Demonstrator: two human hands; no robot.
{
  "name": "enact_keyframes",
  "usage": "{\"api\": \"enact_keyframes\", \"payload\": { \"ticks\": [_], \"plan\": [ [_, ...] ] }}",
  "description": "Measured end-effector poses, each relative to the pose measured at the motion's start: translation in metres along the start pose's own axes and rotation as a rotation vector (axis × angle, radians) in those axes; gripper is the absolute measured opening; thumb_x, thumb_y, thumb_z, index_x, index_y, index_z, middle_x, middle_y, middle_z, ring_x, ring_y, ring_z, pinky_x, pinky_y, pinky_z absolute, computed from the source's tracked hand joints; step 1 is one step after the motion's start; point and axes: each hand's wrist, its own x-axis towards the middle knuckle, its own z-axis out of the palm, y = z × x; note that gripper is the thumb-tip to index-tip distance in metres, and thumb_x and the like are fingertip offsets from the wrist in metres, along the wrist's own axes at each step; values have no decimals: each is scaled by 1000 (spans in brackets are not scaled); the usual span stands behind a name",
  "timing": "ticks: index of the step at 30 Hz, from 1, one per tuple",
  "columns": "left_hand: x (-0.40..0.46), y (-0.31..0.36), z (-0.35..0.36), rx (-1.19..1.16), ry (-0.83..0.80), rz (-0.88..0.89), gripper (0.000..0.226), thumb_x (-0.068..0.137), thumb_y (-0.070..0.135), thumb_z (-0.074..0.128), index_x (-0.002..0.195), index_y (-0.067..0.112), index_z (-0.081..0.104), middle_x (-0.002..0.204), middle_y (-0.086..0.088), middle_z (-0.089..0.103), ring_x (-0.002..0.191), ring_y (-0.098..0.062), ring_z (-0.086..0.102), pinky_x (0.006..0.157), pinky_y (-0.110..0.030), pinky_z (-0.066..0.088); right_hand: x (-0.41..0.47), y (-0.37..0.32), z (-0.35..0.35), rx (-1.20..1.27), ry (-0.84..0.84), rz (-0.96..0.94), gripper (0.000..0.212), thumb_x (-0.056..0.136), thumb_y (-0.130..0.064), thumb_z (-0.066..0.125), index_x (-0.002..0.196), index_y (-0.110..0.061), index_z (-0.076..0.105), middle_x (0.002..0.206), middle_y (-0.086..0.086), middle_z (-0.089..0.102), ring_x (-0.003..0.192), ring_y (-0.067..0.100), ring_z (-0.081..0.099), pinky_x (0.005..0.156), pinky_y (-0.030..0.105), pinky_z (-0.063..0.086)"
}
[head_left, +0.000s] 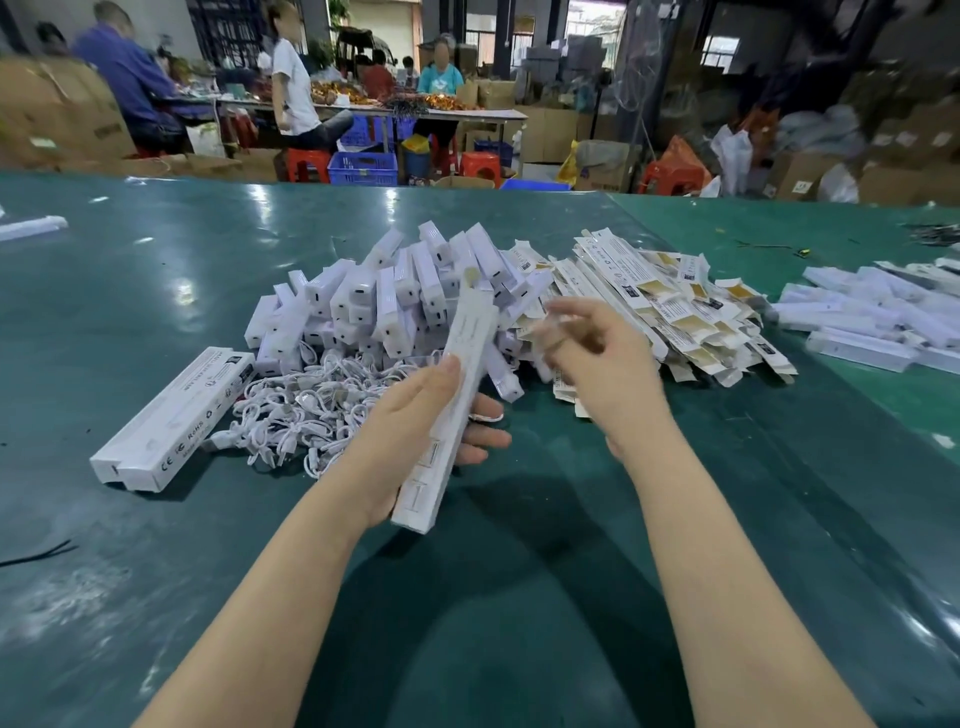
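Note:
My left hand (415, 415) grips a long narrow white carton (452, 395), thumb on top and fingers underneath, its far end tilted up toward a heap of white plastic bars (395, 296). My right hand (597, 364) hovers just right of the carton's upper end, blurred, with its fingers loosely spread and nothing clearly held. A tangle of white cables (306, 405) lies in front of the heap. To the right of the heap is a pile of flattened white-and-gold cartons (670, 306).
Two closed white boxes (176, 415) lie side by side at the left on the green table (156, 291). More white boxes (883, 322) are stacked at the right edge. Beyond the table, people sit at another bench among red stools, blue crates and cardboard boxes.

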Motion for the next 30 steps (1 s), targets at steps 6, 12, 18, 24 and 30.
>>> {"api": "enact_keyframes", "payload": {
  "ticks": [6,12,18,24,30],
  "plan": [
    [-2,0,-2,-50,-208,-179,59,89,61,37,107,19,74,67,-6,61,50,-18,58,46,-24,49,-1,-16,-7,874,125,132,10,91,-11,64,98,-18,61,73,-3,69,67,11,67,53,17,48],
    [-2,-2,2,39,-218,-214,57,86,67,34,98,30,76,62,-6,61,47,-18,58,44,-24,48,-3,-15,3,551,95,44,9,90,-18,67,97,-20,61,73,-7,71,58,5,59,49,16,40],
    [-1,-6,2,118,-192,-192,71,77,73,41,111,19,70,66,-8,64,48,-19,60,45,-24,49,-5,-9,8,227,122,-55,11,86,-18,73,91,-24,64,70,-11,69,62,-1,59,56,12,44],
    [0,-9,-1,99,-141,-163,69,78,70,43,107,11,62,69,-7,66,48,-17,60,45,-23,49,-3,-3,7,154,106,-22,10,85,-14,73,85,-21,66,65,-11,68,65,0,63,61,14,48],
    [0,-9,-3,123,-82,-132,64,83,69,40,104,12,63,70,-6,67,49,-18,60,46,-23,49,-4,1,8,-8,-12,-12,16,91,-23,65,77,-30,68,94,5,71,89,25,63,85,38,52]
  ]
}}
